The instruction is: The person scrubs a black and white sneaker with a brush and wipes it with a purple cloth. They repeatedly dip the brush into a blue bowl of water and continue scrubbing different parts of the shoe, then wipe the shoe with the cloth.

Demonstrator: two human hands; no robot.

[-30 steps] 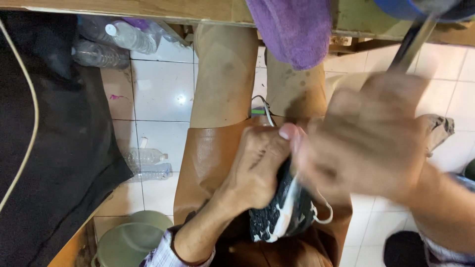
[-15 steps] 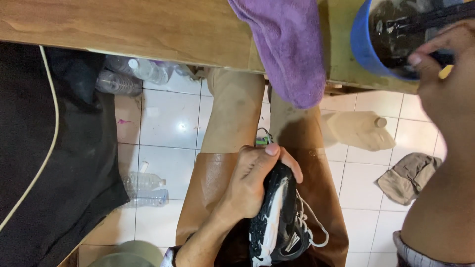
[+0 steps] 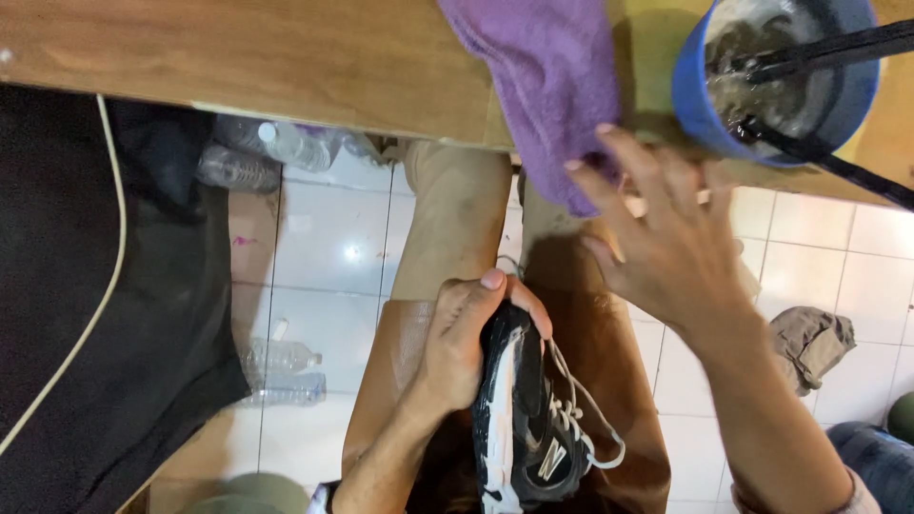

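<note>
My left hand (image 3: 466, 343) grips a black sneaker (image 3: 526, 419) with white laces and a white sole edge, held on its side over my lap. My right hand (image 3: 666, 238) is raised with fingers spread, touching the lower end of a purple towel (image 3: 543, 86) that hangs over the wooden table edge (image 3: 286, 67). Just above the right hand, a blue bucket (image 3: 776, 76) on the table holds murky water and a black brush or strap.
Clear plastic bottles (image 3: 276, 371) lie on the white tiled floor, with more bottles (image 3: 286, 148) under the table. A dark cloth with a pale cord (image 3: 95, 314) hangs at left. A grey rag (image 3: 809, 347) lies on the floor at right.
My right hand has dropped from the blue bucket down to the purple towel, fingers now spread. The left hand keeps its hold on the sneaker.
</note>
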